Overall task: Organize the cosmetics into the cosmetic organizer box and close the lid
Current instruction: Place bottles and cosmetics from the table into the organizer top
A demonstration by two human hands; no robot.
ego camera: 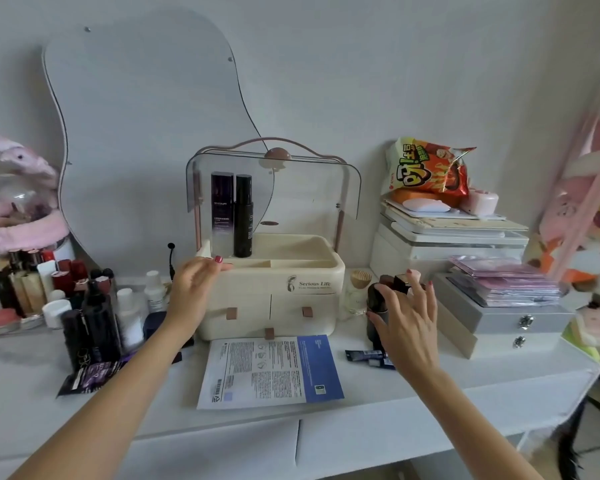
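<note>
nearest us, a printed sachet (270, 370) lies flat on the white worktop (361, 403), just before the cream organizer box (274, 292). its clear lid (302, 188) is up, two dark bottles (232, 214) inside. our left hand (191, 289) rests relaxed at the box's corner; our right hand (407, 313) spreads its fingers (417, 282) over dark cosmetics (378, 303), gripping nothing yet.
</note>
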